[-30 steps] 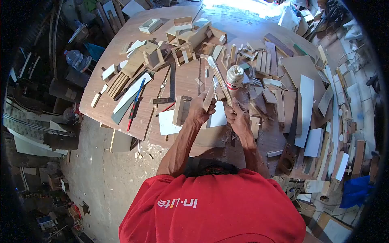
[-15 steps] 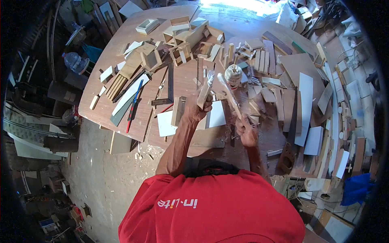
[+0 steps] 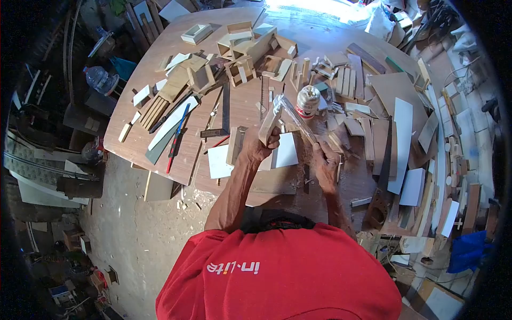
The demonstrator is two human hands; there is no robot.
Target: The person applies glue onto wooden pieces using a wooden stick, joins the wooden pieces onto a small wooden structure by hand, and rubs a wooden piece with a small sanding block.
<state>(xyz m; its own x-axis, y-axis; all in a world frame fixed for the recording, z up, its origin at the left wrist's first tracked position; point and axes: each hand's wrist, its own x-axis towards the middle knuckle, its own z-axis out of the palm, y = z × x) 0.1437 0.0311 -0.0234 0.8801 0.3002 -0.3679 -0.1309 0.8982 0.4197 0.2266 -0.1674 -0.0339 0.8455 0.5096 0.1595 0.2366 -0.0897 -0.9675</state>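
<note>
My left hand (image 3: pixel 260 144) is closed around a short wooden block (image 3: pixel 268 127), tilted upward, with white paste on its upper end. Between the fingers of my right hand (image 3: pixel 326 160) is a thin wooden stick (image 3: pixel 300 124) coated in the same white paste. The stick's far end meets the pasted top of the block. Just beyond the stick stands a white jar (image 3: pixel 308 101) with a red label and paste around its top. White-faced boards (image 3: pixel 285 150) lie beneath my hands, beside a small upright wooden piece (image 3: pixel 234 146).
On the worktable (image 3: pixel 128 130), small wooden boxes (image 3: pixel 240 70) cluster at the back. A try square (image 3: pixel 225 109) and a red-blue cutter (image 3: pixel 177 140) lie to the left. A handsaw (image 3: pixel 383 178) and many offcuts cover the right side.
My right hand has brought the stick's tip leftward against the block's pasted end; a gap showed between them before. My left hand and the block have barely moved.
</note>
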